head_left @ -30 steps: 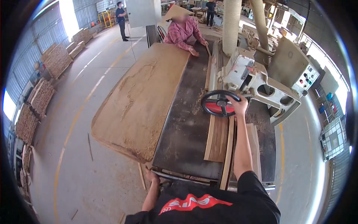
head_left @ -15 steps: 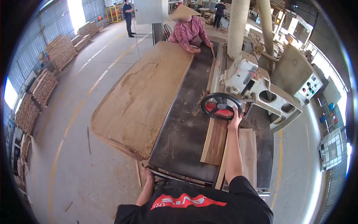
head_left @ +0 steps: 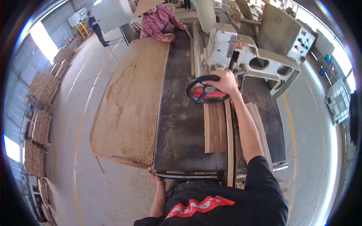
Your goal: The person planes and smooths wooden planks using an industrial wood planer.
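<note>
My right hand [head_left: 223, 82] is wrapped over the upper right of a black handwheel [head_left: 208, 89] on a white woodworking machine [head_left: 221, 43]. Red shows behind the wheel's spokes. My left hand [head_left: 157, 180] is low at the front edge of the dark machine table [head_left: 177, 132], by the corner of a large sawdust-covered panel [head_left: 130, 98]; its fingers are mostly hidden. Below the wheel, a brown wooden board [head_left: 216, 130] with pale edges lies on the table. A long narrow wood strip [head_left: 229, 150] runs beside it, left of my right forearm.
A co-worker in a checked shirt [head_left: 157, 22] leans at the table's far end. A control box [head_left: 284, 32] with buttons stands at right. Stacks of wood [head_left: 44, 88] line the left wall. Another person [head_left: 95, 28] stands at the back left. A thick hose [head_left: 205, 17] rises from the machine.
My right hand has shifted from the wheel's right lower side to its upper right. The view has turned and tilted down; the co-worker's far arm still reaches to the table.
</note>
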